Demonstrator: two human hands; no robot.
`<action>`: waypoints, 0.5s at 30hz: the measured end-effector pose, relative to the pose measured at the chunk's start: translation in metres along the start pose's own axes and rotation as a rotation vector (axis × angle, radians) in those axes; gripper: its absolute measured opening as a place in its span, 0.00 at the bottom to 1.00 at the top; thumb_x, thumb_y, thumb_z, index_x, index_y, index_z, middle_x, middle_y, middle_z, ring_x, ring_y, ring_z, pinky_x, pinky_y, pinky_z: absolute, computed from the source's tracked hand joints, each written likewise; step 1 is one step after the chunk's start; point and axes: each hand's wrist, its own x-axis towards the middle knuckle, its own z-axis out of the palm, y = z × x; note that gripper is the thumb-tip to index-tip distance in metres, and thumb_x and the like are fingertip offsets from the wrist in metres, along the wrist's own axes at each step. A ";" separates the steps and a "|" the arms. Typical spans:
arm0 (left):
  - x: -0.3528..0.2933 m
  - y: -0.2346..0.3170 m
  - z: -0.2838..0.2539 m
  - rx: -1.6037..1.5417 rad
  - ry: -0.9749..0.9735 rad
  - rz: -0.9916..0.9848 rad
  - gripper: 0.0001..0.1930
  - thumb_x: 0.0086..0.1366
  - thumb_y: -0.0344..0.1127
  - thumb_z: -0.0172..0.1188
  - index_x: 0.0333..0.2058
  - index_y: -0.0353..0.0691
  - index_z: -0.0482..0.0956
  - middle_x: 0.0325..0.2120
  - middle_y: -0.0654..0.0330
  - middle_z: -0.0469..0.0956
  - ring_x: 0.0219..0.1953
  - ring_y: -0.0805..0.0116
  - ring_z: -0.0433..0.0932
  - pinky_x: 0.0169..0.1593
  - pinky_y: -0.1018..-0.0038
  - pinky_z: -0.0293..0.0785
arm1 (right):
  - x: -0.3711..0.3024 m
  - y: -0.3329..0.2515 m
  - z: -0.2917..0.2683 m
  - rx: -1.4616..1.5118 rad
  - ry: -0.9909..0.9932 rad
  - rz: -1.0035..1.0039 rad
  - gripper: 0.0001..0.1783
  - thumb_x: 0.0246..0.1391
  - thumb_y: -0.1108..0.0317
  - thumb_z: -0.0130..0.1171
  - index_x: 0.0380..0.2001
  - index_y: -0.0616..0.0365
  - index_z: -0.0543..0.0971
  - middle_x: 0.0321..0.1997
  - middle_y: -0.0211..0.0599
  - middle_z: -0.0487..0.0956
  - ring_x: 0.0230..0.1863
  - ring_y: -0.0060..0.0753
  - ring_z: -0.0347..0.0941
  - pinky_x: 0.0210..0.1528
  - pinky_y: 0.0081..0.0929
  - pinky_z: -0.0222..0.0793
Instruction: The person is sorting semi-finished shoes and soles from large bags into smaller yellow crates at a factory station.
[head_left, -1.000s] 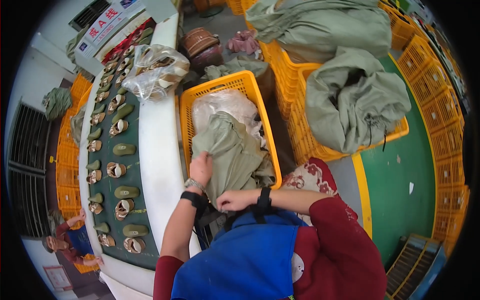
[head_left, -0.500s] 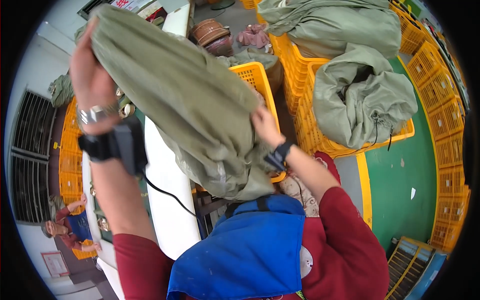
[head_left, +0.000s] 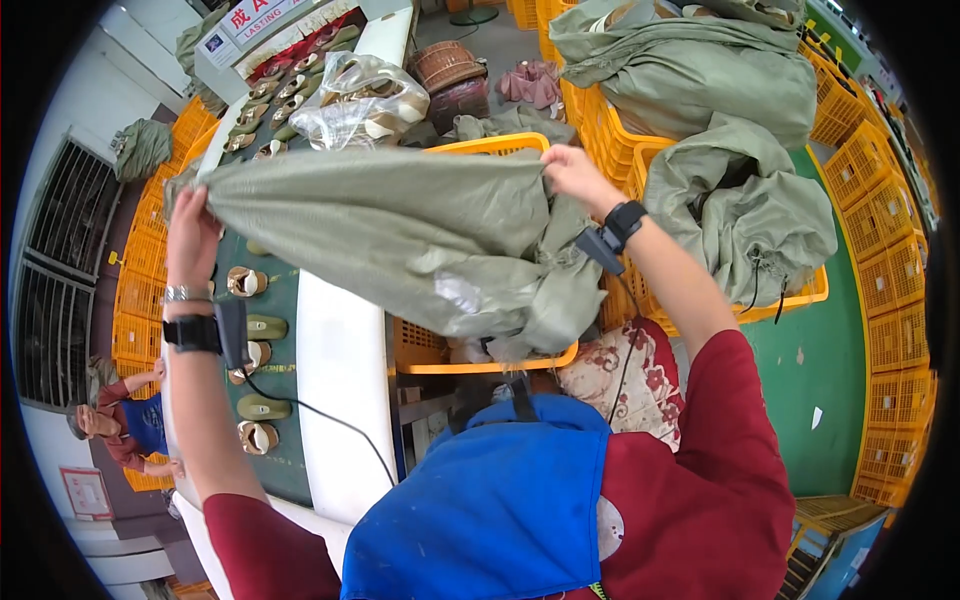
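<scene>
A green cloth sack (head_left: 370, 215) is stretched between my hands. My left hand (head_left: 192, 240) pinches its far-left corner over the conveyor, while my right hand (head_left: 582, 182) grips the fabric at its right upper edge. The slack lower part of the sack sags in folds over a yellow plastic crate (head_left: 485, 366), hiding most of what is inside. Next to my left hand, shoes (head_left: 247, 281) in green and tan stand along the green conveyor belt (head_left: 285, 470). Beyond the sack lies a clear plastic bag (head_left: 360, 105) with shoes showing through it.
Stacked yellow crates on the right hold more green sacks (head_left: 740, 210). A white ledge (head_left: 345, 400) runs along the conveyor. A flowered cushion (head_left: 625, 385) sits beside the crate. Across the conveyor, another person (head_left: 125, 420) works. Brown baskets (head_left: 447, 68) stand at the back.
My left hand has come down and closed on the sack's corner. My right hand has moved up and right, and the sack now stretches sideways, uncovering the conveyor's shoes.
</scene>
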 end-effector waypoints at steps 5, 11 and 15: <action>-0.043 0.008 -0.063 -0.140 0.235 0.031 0.09 0.63 0.33 0.48 0.41 0.39 0.69 0.40 0.61 0.74 0.43 0.69 0.72 0.51 0.70 0.66 | -0.048 -0.081 0.049 0.740 -0.279 -0.028 0.07 0.47 0.80 0.46 0.27 0.53 0.70 0.24 0.22 0.67 0.24 0.16 0.63 0.27 0.16 0.59; -0.132 -0.038 -0.026 -0.281 0.189 -0.269 0.16 0.58 0.36 0.45 0.42 0.35 0.72 0.40 0.56 0.75 0.43 0.63 0.73 0.51 0.67 0.68 | -0.095 0.008 0.041 -0.137 -0.652 -0.127 0.07 0.46 0.77 0.44 0.23 0.55 0.72 0.21 0.18 0.67 0.25 0.13 0.60 0.27 0.16 0.58; -0.199 -0.111 -0.011 -0.188 0.192 -0.599 0.33 0.62 0.59 0.43 0.57 0.40 0.59 0.53 0.57 0.66 0.54 0.65 0.66 0.55 0.70 0.64 | -0.143 0.027 0.057 -0.064 -0.635 0.207 0.16 0.52 0.65 0.47 0.43 0.61 0.69 0.37 0.32 0.72 0.39 0.23 0.65 0.41 0.20 0.62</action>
